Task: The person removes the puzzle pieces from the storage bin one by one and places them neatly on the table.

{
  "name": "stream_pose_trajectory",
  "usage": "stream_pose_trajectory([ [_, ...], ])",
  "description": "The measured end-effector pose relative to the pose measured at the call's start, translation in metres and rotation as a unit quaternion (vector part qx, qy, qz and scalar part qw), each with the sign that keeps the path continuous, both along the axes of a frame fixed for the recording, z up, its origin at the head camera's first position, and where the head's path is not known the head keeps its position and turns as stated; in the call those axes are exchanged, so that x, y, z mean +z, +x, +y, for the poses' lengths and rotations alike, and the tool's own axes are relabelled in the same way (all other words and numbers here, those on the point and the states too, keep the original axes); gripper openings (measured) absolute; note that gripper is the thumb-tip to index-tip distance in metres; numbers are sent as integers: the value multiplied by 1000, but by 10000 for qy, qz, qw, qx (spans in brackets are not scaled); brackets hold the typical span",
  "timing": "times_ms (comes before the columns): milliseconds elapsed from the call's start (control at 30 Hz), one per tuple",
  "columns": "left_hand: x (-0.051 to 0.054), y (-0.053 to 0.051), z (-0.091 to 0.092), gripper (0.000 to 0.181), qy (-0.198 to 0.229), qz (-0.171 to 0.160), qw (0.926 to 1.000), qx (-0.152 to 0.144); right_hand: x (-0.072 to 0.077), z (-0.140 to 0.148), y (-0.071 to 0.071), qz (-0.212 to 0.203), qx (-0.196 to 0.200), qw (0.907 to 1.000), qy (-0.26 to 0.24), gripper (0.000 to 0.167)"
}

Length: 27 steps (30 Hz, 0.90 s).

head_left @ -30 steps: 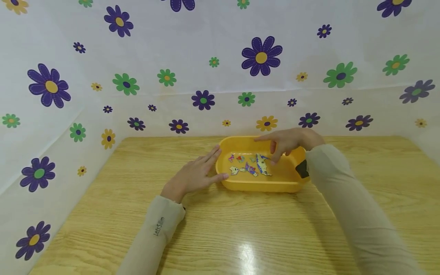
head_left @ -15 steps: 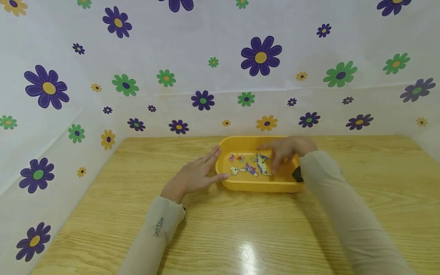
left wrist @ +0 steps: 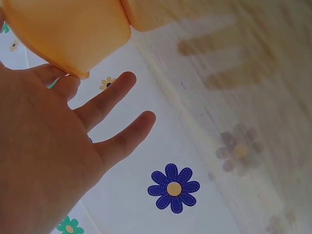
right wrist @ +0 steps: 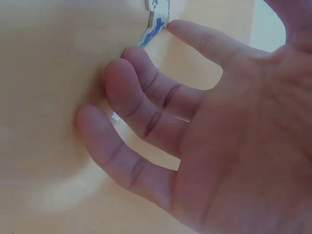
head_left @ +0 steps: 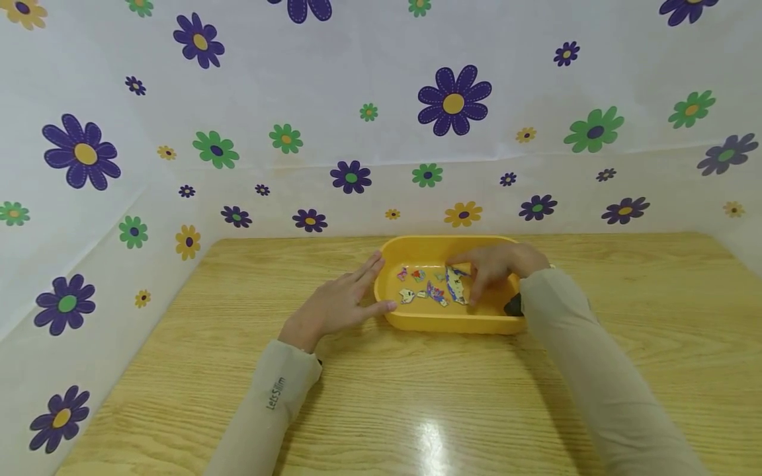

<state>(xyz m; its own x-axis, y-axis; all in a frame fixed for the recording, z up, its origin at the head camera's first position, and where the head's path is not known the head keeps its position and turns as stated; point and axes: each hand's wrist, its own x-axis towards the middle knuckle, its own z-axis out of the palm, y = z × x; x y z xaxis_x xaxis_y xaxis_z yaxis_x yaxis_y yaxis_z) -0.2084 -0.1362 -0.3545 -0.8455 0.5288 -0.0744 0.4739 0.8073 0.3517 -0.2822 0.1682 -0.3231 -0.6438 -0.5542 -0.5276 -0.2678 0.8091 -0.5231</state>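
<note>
A yellow tray (head_left: 455, 324) stands at the table's back, with several flat, irregular printed cutouts lying in it. My left hand (head_left: 333, 307) rests at the tray's left end, its thumb on the rim and its fingers extended. In the left wrist view two fingers stand away from the tray. My right hand (head_left: 497, 264) reaches down inside the tray, fingers slightly bent. It is beside the largest cutout (head_left: 456, 285), white and blue. In the right wrist view one digit's tip meets that cutout's edge, while the other fingertips are at the tray's surface. Smaller cutouts (head_left: 436, 293) lie to the left.
The wooden table (head_left: 369, 410) extends in front of the tray and to both sides. Behind it hangs a white sheet (head_left: 321, 86) printed with flowers. A dark object (head_left: 514, 305) shows at the right sleeve's cuff, against the tray's right end.
My right hand has lowered into the tray and its wrist has shifted slightly left, close to the largest cutout. My left hand and the cutouts keep their places.
</note>
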Motion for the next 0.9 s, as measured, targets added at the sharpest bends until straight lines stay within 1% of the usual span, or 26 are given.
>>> stream_pose_trajectory([
  [167,-1,0,3,88,34,19,10000,-45,-4,4,2,29,-144,9999,7,102],
  [333,-2,-1,2,89,41,62,10000,-25,-9,3,5,182,-161,9997,-87,101],
  [433,-2,0,1,89,61,49,10000,-17,-12,2,7,158,-218,9996,-109,100],
  [633,-2,0,1,89,96,46,9999,-41,-13,-1,9,260,-299,9992,83,100],
  [767,-2,1,0,89,70,30,10000,-7,-14,-2,10,278,-309,9991,62,99],
  [900,-2,0,-1,89,65,63,10000,-42,-17,-3,9,385,-335,9987,72,96],
])
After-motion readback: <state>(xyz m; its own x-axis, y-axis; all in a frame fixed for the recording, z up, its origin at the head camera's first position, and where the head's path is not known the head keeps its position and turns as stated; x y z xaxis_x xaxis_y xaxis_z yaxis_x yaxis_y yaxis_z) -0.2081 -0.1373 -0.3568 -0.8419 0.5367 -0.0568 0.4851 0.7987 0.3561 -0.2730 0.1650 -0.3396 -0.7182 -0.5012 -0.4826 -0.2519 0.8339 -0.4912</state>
